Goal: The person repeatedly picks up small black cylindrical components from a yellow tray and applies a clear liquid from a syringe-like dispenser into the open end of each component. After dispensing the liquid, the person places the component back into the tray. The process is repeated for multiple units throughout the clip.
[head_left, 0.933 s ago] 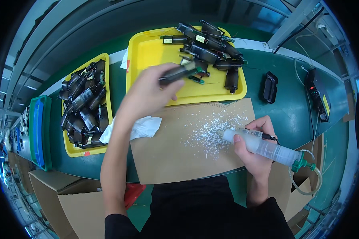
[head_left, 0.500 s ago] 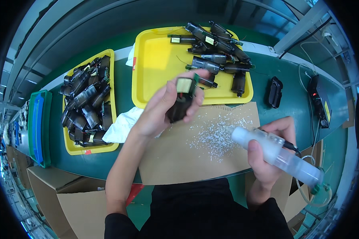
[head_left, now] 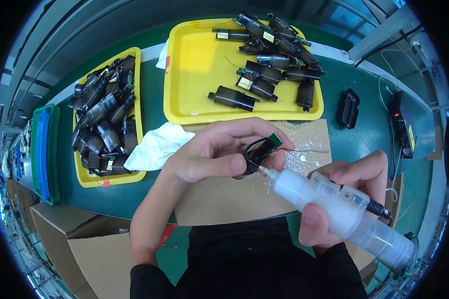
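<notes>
My left hand [head_left: 202, 152] is closed around a dark cylindrical housing [head_left: 254, 158] with its open end turned toward the right. A small green circuit board [head_left: 273, 143] and thin red wires stick out of that end. In my right hand [head_left: 366, 174] is a clear dispensing syringe [head_left: 336, 212] filled with white paste, gripped around a clamp with a black cable plug [head_left: 378, 208]. Its narrow nozzle [head_left: 268, 172] points left and meets the housing's edge beside the board; whether paste is coming out is too small to see. Both hands are above a cardboard sheet [head_left: 209, 204] strewn with white specks.
Behind the hands, a large yellow tray [head_left: 189, 94] holds several dark housings. A fuller yellow tray [head_left: 82, 180] stands left, near a white cloth [head_left: 157, 147]. A black case [head_left: 350, 108] and a black control box [head_left: 398, 122] with trailing cables lie right. Cardboard boxes [head_left: 97, 264] sit below the left edge.
My left hand has turned the housing and brought it nearer, so its open end shows. My right hand has moved the syringe up and left until the nozzle reaches the housing.
</notes>
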### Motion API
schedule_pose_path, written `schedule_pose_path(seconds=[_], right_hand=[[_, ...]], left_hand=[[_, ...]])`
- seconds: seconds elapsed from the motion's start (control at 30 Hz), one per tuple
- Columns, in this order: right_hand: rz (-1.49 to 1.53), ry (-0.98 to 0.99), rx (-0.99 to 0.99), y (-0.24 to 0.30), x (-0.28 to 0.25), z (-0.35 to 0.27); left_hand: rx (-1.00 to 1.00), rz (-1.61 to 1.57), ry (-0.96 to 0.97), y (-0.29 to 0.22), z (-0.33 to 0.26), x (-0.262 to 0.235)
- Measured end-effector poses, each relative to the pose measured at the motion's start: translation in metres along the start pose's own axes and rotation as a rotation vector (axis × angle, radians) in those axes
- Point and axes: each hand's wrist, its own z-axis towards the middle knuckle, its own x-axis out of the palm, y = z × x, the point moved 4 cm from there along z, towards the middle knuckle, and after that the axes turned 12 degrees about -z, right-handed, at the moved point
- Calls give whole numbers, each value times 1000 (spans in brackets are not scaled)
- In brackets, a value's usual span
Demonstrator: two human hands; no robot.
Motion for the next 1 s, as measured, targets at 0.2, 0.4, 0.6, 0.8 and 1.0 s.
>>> schedule_pose_path(seconds=[0.2,0.4,0.6,0.8,1.0], right_hand=[[13,20,-16,2,4,-1],[-37,196,-113,6,0,6],[-138,301,-205,11,-6,10],[-222,334,-188,18,-6,13],[-188,318,-145,16,-6,9]], left_hand=[[-30,-54,15,-2,1,3],[-74,-62,193,-4,-3,-2],[-92,-6,-38,-7,1,7],[-67,-17,35,-4,1,3],[-43,-15,55,-2,1,4]])
